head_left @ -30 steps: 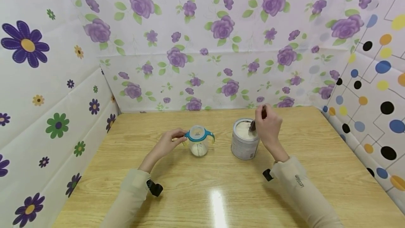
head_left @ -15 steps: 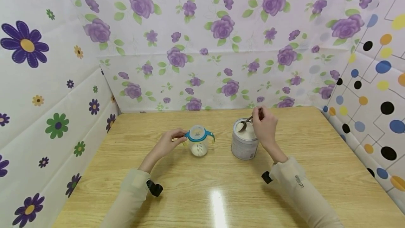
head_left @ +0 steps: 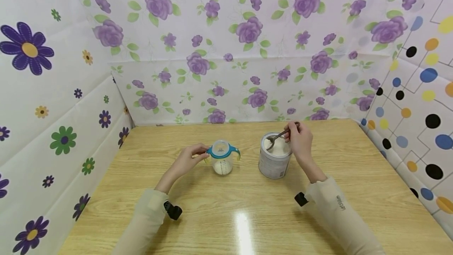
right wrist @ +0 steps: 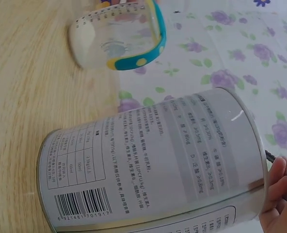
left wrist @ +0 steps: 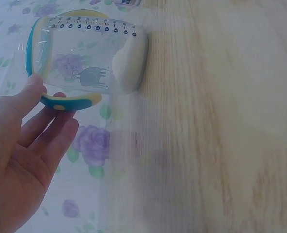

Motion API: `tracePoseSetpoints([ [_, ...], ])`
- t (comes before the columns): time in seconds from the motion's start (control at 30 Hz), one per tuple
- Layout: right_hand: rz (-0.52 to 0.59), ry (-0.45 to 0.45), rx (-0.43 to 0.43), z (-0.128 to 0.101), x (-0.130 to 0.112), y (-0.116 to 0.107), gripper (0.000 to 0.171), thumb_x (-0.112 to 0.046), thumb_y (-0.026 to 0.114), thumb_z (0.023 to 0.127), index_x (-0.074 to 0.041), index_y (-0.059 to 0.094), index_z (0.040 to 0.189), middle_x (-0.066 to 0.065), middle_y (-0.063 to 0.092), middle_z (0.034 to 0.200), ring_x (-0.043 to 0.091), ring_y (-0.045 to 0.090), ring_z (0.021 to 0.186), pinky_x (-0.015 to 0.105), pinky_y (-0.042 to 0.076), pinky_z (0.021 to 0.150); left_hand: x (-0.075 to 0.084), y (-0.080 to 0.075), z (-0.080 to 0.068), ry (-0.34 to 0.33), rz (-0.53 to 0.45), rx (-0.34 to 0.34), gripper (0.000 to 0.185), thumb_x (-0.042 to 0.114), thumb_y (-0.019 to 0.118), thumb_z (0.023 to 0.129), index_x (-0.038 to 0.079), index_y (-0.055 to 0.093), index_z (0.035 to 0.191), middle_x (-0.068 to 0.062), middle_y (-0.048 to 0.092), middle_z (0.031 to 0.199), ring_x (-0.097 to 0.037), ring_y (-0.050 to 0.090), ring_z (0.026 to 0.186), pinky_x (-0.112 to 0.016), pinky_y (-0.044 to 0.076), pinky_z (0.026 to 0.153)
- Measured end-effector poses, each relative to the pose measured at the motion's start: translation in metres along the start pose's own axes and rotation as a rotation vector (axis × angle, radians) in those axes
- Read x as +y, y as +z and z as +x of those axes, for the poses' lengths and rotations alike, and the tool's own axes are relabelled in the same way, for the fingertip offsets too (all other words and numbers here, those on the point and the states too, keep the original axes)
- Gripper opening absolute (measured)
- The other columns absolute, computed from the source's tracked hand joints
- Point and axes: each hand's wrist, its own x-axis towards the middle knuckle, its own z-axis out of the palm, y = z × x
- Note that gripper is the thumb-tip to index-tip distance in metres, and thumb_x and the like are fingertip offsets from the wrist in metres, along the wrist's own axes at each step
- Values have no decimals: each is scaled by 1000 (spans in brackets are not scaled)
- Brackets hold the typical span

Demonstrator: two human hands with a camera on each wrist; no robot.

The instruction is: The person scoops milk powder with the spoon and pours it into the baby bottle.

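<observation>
I observe a light wood-grain worktop (head_left: 247, 215) with a glossy finish; a bright glare spot lies on it nearer me than both hands. Walls of flowered sheeting (head_left: 226, 50) enclose it: purple roses behind the hands, daisies beyond the left hand, coloured dots beyond the right. My left hand (head_left: 189, 159) rests its fingertips and thumb on the teal handle of the baby bottle (head_left: 222, 157), which stands upright just right of that hand with white powder in its base. My right hand (head_left: 301, 141) pinches a spoon (head_left: 277, 138), its bowl over the open powder tin (head_left: 274, 156) directly left of that hand. Bottle and tin stand near each other, apart.
</observation>
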Motion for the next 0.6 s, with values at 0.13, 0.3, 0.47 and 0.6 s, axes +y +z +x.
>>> tracePoseSetpoints([
  [0.13,80,95,-7,3,-1,-4,35,-24,46,102,2,61,85,-6,55,57,4,51,47,17,48,45,0,0,0,3,1,0,25,11,58,97,5,65,121,-14,68,116,-33,65,109,-47,55,91],
  [0.3,129,132,11,6,-1,-8,32,-21,44,102,-1,59,83,-7,52,57,4,48,46,16,45,43,0,0,0,0,-10,-1,25,12,58,97,5,64,121,-15,68,117,-34,64,109,-48,54,90],
  [0.47,205,149,47,9,-3,-10,30,-17,43,102,-4,58,79,-6,50,55,4,46,43,15,41,41,1,0,-1,-5,-10,-2,26,11,57,98,5,64,122,-15,68,117,-34,64,110,-48,54,91],
  [0.6,281,172,49,11,-4,-12,31,-17,43,102,-6,58,77,-5,50,54,4,46,42,15,38,40,1,-1,-1,-13,-2,-5,25,12,58,98,5,64,121,-15,68,117,-34,64,110,-49,53,92],
])
